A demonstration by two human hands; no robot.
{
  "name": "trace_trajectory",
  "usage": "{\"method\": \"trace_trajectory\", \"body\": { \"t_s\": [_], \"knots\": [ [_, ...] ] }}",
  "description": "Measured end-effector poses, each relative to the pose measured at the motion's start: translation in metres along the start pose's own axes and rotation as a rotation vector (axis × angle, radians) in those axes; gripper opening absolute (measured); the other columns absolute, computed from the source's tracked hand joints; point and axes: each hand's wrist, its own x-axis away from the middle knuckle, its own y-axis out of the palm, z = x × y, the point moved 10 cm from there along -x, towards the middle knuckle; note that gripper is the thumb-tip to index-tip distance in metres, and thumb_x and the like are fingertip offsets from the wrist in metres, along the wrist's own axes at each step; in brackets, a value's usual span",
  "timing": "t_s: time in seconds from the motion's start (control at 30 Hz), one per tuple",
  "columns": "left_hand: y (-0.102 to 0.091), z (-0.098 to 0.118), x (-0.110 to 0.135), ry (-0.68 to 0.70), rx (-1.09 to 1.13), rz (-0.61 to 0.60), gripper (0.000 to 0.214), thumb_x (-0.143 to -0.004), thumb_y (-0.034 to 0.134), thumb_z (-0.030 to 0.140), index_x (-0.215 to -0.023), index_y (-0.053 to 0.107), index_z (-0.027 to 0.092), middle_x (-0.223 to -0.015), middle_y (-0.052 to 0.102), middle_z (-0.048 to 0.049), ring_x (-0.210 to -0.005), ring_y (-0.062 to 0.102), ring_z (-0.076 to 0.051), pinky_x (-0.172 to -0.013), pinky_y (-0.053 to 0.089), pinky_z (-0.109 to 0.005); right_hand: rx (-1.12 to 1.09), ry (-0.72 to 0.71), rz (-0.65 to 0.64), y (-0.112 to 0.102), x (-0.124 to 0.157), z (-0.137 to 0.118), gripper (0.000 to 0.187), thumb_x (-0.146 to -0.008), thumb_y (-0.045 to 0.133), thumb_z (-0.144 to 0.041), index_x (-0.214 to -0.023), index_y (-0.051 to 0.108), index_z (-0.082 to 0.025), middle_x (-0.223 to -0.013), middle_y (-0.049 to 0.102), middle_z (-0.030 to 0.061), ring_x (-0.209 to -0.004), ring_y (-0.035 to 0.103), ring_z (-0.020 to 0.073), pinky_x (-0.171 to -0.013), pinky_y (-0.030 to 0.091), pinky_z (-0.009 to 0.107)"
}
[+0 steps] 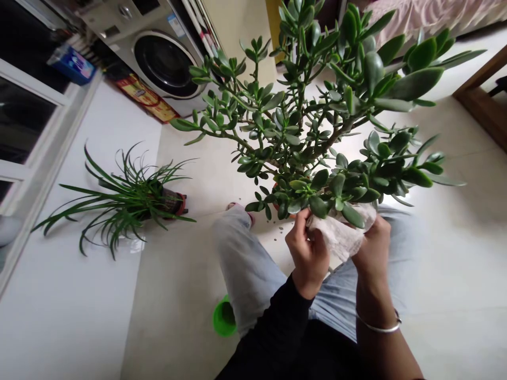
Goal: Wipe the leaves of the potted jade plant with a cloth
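Note:
A large jade plant [293, 132] with thick, glossy green leaves stands in front of me, its pot almost hidden by foliage. Low on its near side, a crumpled white cloth [341, 235] lies against the underside of some leaves. My right hand [373, 245] is closed around the cloth's right end. At its left edge, my left hand [309, 250] is closed in a pinch, fingertips close under the leaves. Whether the left fingers also hold a leaf or stem is hidden.
A spiky long-leaved plant [134, 195] in a dark pot stands at the left by the wall. A green container [224, 317] is beside my left leg. Behind are a washing machine [168, 63] and a blue packet [75, 66]. Small bits lie on the floor [178, 274].

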Motion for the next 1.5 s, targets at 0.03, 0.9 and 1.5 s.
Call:
{"method": "trace_trajectory", "body": {
  "t_s": [0.03,0.9,1.5],
  "knots": [
    [0.0,0.0,0.0,-0.005,-0.002,0.003,0.029,-0.086,0.058,0.011,-0.112,0.07,0.019,-0.087,0.077,-0.0014,-0.072,0.07,-0.013,-0.068,0.055,-0.019,0.0,0.008,0.017,0.0,-0.001,0.0,0.022,-0.076,0.069,-0.03,-0.06,0.056,-0.021,-0.055,0.056,-0.0028,-0.056,0.043,0.0132,-0.05,0.037,0.025],
    [-0.003,0.001,-0.002,-0.012,0.001,0.0,0.028,-0.088,0.055,0.013,-0.11,0.072,0.017,-0.084,0.079,-0.0042,-0.068,0.071,-0.014,-0.064,0.056,-0.02,-0.16,0.062,-0.171,0.003,0.002,-0.003,0.017,-0.08,0.078,-0.034,-0.073,0.076,-0.019,-0.069,0.074,0.0006,-0.063,0.063,0.0172,-0.061,0.055,0.028],
    [-0.005,-0.004,-0.002,-0.047,0.021,0.033,0.026,-0.093,0.058,0.02,-0.114,0.074,0.019,-0.095,0.081,-0.0069,-0.081,0.077,-0.017,-0.073,0.061,-0.025,-0.212,0.072,-0.243,0.004,0.003,0.001,0.008,-0.08,0.078,-0.027,-0.079,0.079,-0.02,-0.074,0.077,0.001,-0.062,0.067,0.0169,-0.058,0.055,0.026]
  ]
}}
